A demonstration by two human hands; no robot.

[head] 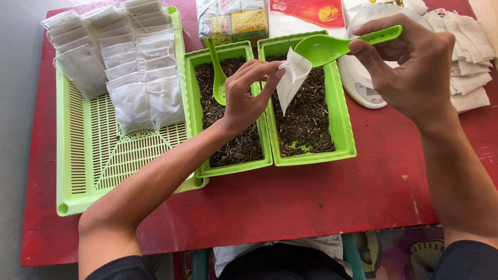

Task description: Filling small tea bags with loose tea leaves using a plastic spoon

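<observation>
free: bare red tabletop (321, 197) near the person | blocked: two green trays (311, 155) centre, slatted basket (78, 171) left, white scale (363, 88) and sachet pile (472, 52) right

Your small white filter bag (292, 78) hangs mouth-up and tilted, pinched at its upper corner, above the right green tray. Your green plastic spoon (340, 45) lies near-level, bowl empty, touching the bag's top edge.
</observation>
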